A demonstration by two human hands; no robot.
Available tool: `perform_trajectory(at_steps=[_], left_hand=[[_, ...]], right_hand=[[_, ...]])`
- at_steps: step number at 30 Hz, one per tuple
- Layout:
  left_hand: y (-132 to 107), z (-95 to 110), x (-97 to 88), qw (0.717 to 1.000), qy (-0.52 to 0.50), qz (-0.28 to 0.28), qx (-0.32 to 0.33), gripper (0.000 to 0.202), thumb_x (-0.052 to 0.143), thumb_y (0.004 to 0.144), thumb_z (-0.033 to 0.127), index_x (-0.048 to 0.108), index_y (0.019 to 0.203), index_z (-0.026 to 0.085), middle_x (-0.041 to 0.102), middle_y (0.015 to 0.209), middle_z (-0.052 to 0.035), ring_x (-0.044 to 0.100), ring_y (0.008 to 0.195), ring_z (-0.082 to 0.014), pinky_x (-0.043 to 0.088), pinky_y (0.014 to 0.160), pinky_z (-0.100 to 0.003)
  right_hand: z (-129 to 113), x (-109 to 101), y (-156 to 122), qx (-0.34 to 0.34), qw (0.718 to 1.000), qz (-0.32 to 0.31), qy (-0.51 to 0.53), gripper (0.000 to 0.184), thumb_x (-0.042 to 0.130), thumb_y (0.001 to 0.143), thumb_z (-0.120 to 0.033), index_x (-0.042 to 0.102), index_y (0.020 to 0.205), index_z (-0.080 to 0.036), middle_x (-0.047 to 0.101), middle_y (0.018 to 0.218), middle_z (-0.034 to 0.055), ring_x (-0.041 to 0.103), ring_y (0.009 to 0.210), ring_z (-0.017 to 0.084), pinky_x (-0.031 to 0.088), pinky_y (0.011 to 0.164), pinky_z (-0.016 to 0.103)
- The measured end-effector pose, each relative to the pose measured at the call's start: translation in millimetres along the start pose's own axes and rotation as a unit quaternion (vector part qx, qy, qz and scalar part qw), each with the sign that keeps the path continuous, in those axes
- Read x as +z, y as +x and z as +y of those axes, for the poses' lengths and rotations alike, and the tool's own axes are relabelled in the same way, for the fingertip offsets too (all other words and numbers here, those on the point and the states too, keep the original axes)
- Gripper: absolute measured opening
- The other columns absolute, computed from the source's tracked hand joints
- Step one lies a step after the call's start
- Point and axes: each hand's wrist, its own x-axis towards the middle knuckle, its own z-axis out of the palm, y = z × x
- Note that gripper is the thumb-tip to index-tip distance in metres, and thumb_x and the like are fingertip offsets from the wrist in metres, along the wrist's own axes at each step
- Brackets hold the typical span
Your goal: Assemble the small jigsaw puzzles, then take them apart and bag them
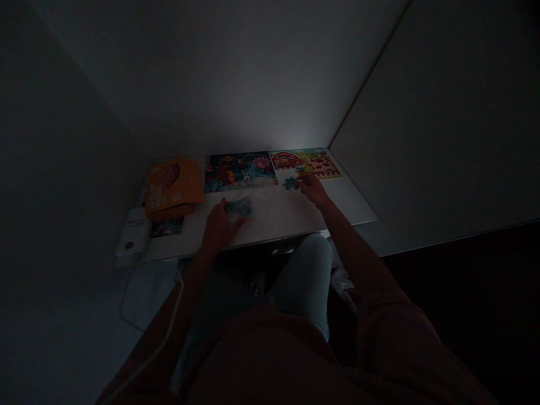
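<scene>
My right hand (312, 187) pinches the edge of a teal jigsaw puzzle piece (289, 183), just below the assembled farm puzzle (320, 164). This farm picture shows a red barn and a brown-spotted animal. On the table's near side, my left hand (218, 226) lies with thumb and fingers spread around a small dark green rectangular thing (238, 208); whether it is a card or pieces in a bag I cannot make out in the dim light. Beyond that hand a dark, colourful puzzle (238, 169) lies flat, its right edge beside the farm puzzle.
An orange puzzle box (175, 185) rests at the table's left, partly over a dark printed picture (167, 227). A white device (134, 232) sits at the left edge. Walls enclose the white table (274, 216). A pale cable (169, 332) runs across my left forearm.
</scene>
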Motion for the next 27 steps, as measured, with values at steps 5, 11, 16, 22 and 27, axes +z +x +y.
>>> perform_trajectory(at_steps=[5,11,16,22,27], left_hand=[[-0.8,-0.3,0.9,1.0,-0.002,-0.004,-0.001,0.11,0.065,0.102,0.091,0.049,0.175,0.009,0.067,0.165,-0.0332,0.067,0.156,-0.0472,0.052,0.136,-0.067],[-0.6,-3.0,0.1,1.0,-0.021,0.004,-0.011,0.109,0.056,0.105,0.095,0.047,0.177,0.012,0.067,0.164,-0.032,0.07,0.154,-0.0459,0.056,0.132,-0.067],[0.9,-5.4,1.8,0.999,-0.026,0.015,-0.028,0.104,0.046,0.11,0.092,0.05,0.175,0.01,0.067,0.165,-0.033,0.071,0.152,-0.0469,0.056,0.131,-0.068],[2.4,-7.8,2.4,0.999,-0.014,0.022,-0.044,0.094,0.045,0.113,0.083,0.051,0.175,0.013,0.067,0.166,-0.0329,0.069,0.155,-0.0482,0.054,0.131,-0.074],[5.0,-10.0,2.1,0.997,-0.026,0.039,-0.055,0.092,0.042,0.115,0.078,0.05,0.176,0.009,0.069,0.162,-0.0337,0.071,0.152,-0.0467,0.054,0.133,-0.071]], right_hand=[[-29.9,34.4,-8.0,-0.057,0.99,-0.13,0.024,0.057,0.091,0.088,-0.069,0.073,0.121,-0.027,0.083,0.096,0.003,0.071,0.077,0.019,0.059,0.075,0.034],[-20.3,10.4,15.3,-0.024,0.994,-0.007,-0.104,0.034,0.082,0.102,-0.051,0.079,0.118,-0.021,0.089,0.115,0.0136,0.08,0.088,0.022,0.07,0.093,0.043],[14.4,-36.2,22.2,0.009,0.974,0.104,-0.199,0.055,0.086,0.1,-0.043,0.078,0.146,-0.016,0.073,0.165,0.0278,0.064,0.159,0.044,0.05,0.136,0.065],[36.5,-55.8,22.3,0.065,0.899,0.08,-0.425,0.073,0.062,0.117,-0.056,0.055,0.182,-0.022,0.042,0.197,0.022,0.034,0.184,0.043,0.031,0.145,0.074],[34.8,-47.7,11.5,0.053,0.88,0.06,-0.468,0.072,0.051,0.122,-0.06,0.056,0.181,-0.02,0.046,0.195,0.0231,0.043,0.178,0.042,0.027,0.147,0.068]])
